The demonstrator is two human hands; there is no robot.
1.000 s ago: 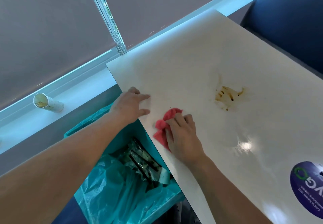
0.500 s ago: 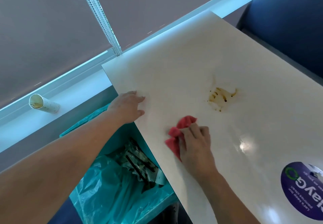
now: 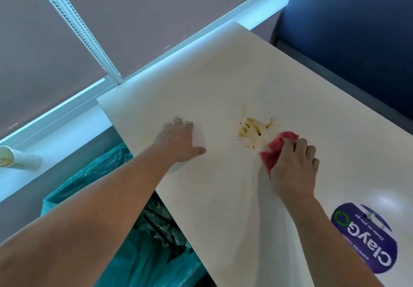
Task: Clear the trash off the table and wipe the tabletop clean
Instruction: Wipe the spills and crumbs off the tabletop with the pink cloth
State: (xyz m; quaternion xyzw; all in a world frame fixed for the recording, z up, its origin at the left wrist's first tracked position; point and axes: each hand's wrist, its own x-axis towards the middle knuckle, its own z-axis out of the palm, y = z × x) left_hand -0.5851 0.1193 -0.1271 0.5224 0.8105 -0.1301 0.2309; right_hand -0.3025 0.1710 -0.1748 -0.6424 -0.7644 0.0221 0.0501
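right hand [image 3: 292, 170] gripping red cloth [image 3: 277, 150] just beside brown stain [image 3: 253, 131], left hand [image 3: 178, 143] lying flat, fingers straight, on white table [image 3: 223, 81]

- The left hand [image 3: 178, 143], at the left edge of the table [image 3: 223, 74], is bare, with short, rounded fingernails [image 3: 178, 119] that catch the light.
- The left forearm [image 3: 100, 215], off the table's left edge, is bare, broad and smooth.
- The right hand [image 3: 292, 170], further in over the table, is bare, its knuckles showing as rounded ridges.
- The right forearm [image 3: 324, 242] is bare too.
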